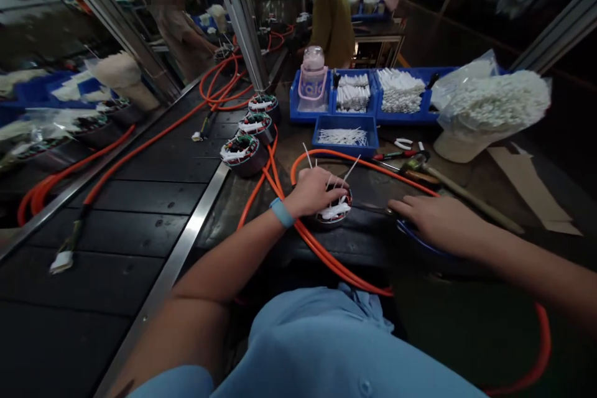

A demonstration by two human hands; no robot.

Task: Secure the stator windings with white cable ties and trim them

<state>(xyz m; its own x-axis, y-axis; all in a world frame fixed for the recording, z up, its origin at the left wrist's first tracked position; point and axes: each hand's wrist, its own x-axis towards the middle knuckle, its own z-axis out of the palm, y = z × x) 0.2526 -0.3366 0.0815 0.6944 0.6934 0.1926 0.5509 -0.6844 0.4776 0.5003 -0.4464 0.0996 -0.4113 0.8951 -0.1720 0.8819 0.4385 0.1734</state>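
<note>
A round wound part (pixel 334 208) with white bundles and upright white ties stands on the dark bench in front of me. My left hand (pixel 317 189) lies over its left and upper side, fingers bent around it and the ties. To the right, my right hand (pixel 422 214) is closed on the blue-handled scissors (pixel 405 227), whose blades point left towards the part. An orange cable (pixel 321 252) runs beneath my left wrist and loops behind the part.
Three similar round parts (pixel 242 152) line the conveyor edge. Blue bins (pixel 345 137) with white ties and tubes stand behind, a full bag (pixel 499 106) and hand tools (pixel 415 165) at right. Two people work farther back; a metal post (pixel 242 25) rises beside the conveyor.
</note>
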